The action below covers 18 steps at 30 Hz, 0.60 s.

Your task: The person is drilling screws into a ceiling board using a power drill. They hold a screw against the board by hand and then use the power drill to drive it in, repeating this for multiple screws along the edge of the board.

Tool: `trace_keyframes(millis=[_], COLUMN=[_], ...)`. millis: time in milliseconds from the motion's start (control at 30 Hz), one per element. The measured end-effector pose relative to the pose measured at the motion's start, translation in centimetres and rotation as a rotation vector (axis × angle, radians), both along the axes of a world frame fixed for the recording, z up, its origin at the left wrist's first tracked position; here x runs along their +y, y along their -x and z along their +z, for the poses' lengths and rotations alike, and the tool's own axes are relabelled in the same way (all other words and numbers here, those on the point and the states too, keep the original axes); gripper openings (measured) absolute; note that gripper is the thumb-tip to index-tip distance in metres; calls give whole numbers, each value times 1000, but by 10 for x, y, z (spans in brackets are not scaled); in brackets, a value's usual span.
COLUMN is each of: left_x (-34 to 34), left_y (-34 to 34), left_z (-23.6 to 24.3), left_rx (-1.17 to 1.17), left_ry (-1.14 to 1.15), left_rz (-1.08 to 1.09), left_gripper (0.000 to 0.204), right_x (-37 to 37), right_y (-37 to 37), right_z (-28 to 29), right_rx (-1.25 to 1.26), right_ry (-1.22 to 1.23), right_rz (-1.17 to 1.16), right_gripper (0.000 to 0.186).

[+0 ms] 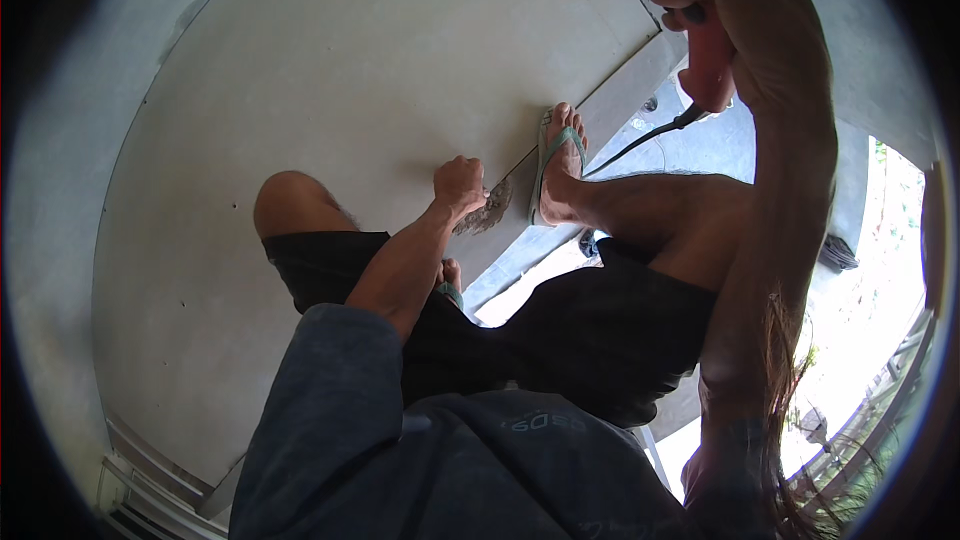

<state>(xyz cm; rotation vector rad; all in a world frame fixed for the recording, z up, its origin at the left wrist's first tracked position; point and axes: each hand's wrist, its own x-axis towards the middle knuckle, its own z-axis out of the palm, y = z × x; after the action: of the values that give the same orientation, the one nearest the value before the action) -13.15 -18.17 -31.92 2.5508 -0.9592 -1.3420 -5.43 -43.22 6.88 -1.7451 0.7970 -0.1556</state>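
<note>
My left hand (459, 185) is closed in a fist just above a large pale board (350, 60). Whatever its fingers hold, if anything, is hidden. Right beside it lies a small heap of tiny grey-brown pieces (490, 208), perhaps screws, too small to tell. Raised at the upper right, my right hand (745, 5) is wrapped round the red handle of a corded power tool (710, 65). The tool's front end is dark and cut off by the picture's rim. From the base of the handle a black cord (640, 148) hangs down past my right leg.
My right foot (560, 165), in a green-strapped flip-flop, rests at the board's edge next to the heap. Beyond that edge, a brightly lit lower area (720, 155) shows. A dark object (838, 253) lies at far right. Pale rails (150, 470) stand at lower left.
</note>
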Motion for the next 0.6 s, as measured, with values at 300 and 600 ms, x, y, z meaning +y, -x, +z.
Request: trace_keyframes(millis=[300, 600], left_x=[-12, 74], left_y=[-94, 22], left_z=[148, 348], left_rx=[162, 650], left_ry=[82, 732], left_rz=[26, -403], left_gripper=[16, 14], right_x=[-3, -33], right_y=[-15, -6], right_z=[-15, -39], right_rx=[-162, -441], right_ry=[-161, -275], right_rz=[-84, 24], right_gripper=[38, 38])
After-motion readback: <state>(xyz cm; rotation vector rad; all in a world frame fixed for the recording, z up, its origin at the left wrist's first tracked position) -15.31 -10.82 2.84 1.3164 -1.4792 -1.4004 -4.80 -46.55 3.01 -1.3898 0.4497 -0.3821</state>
